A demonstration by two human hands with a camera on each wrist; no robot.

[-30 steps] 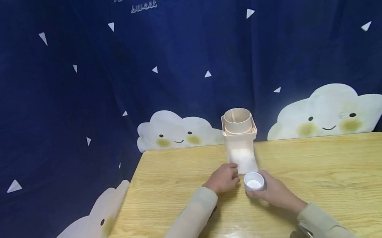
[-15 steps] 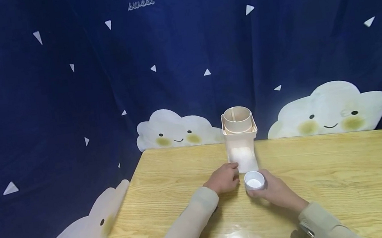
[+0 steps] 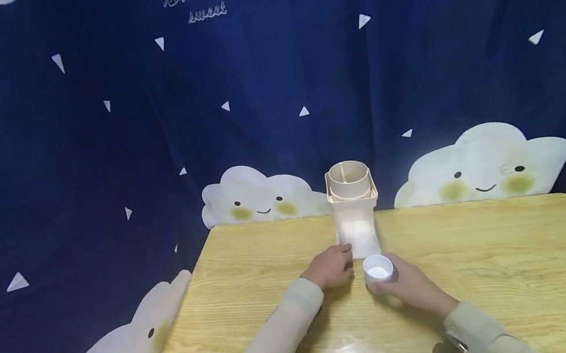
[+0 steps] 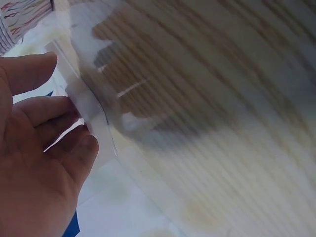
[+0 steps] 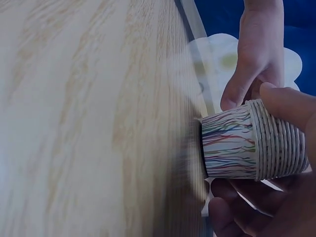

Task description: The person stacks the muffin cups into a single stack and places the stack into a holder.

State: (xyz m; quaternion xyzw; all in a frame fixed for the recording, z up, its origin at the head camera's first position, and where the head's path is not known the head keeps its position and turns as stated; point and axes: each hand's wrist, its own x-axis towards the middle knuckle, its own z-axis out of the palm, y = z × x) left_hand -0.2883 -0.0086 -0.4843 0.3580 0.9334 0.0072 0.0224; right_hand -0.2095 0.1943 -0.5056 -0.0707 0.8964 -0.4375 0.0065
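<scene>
In the head view my right hand (image 3: 412,285) holds a stack of paper cups (image 3: 379,271) upright, mouths up. The right wrist view shows the thumb and fingers on opposite sides of the patterned stack (image 5: 229,145), its rims nested closely together. Just beyond stands a beige cup dispenser (image 3: 353,210) with a round, open-topped tube. My left hand (image 3: 329,267) is at the left of the dispenser's front base. From the left wrist, its fingertips touch the base's edge (image 4: 96,118), while the thumb stays apart.
Everything stands on a wood-grain table (image 3: 482,270). A dark blue curtain (image 3: 261,74) with white triangles and smiling clouds hangs behind it and along the left side. The dispenser is close to the table's back edge.
Both hands keep their places at the dispenser and the cup stack. The head view has shifted slightly; otherwise nothing has visibly moved.
</scene>
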